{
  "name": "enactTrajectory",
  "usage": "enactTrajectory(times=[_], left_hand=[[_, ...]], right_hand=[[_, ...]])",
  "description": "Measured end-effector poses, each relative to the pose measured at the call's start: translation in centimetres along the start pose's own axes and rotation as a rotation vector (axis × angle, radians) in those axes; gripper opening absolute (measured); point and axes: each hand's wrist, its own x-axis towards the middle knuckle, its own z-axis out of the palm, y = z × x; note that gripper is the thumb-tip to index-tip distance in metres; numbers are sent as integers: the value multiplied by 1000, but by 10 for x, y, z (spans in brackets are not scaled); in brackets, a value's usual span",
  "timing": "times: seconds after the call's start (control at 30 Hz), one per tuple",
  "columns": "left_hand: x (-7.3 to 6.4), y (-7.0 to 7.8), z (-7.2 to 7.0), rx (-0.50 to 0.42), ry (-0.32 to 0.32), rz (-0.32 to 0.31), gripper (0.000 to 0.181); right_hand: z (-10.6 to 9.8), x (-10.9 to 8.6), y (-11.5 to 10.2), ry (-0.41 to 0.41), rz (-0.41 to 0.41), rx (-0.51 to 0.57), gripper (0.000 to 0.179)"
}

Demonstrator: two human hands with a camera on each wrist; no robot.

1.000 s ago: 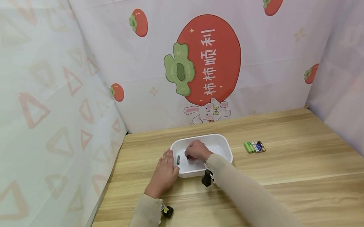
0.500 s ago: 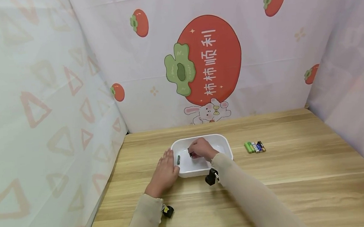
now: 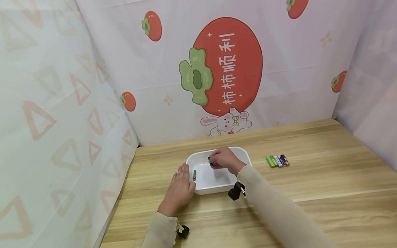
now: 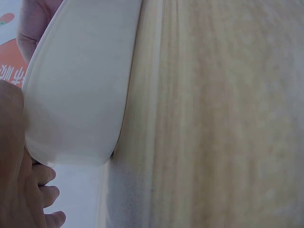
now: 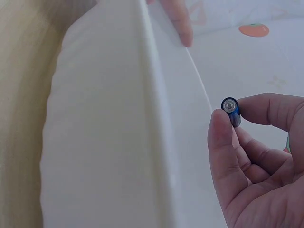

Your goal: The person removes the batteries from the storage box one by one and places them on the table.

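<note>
Between thumb and forefinger, my right hand [image 3: 226,160] pinches a small battery [image 5: 231,108] over the white tray [image 3: 216,186]. In the right wrist view its flat metal end faces the camera above a blue casing. A dark green battery [image 3: 194,175] lies inside the tray near the left wall. My left hand [image 3: 180,186] rests along the tray's left rim with fingers straight. The left wrist view has that hand's fingers [image 4: 48,194] past the tray's corner, against the outer wall [image 4: 80,85].
To the right of the tray, several batteries [image 3: 277,161] in green, white, blue and dark colours lie side by side on the wooden table [image 3: 313,215]. A printed cloth [image 3: 283,58] stands behind the table, with more cloth at both sides.
My right hand has lifted the battery and moved right and slightly back across the tray. The left hand and the green battery stay in place.
</note>
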Motion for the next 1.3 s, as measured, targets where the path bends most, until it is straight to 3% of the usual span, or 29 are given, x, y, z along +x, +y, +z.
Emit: enactTrajectory(times=[0.33,0.73,1.3], left_hand=[[0,-1,2,3,9,1,66],[-1,-1,2,0,17,10,65],[-1,0,0,0,11,8,65]], right_hand=[[-10,-5,-6,6,4,4,23],[-20,-10,3,-12,-22,55,29],[-39,-18,5,35,-14,9,31]])
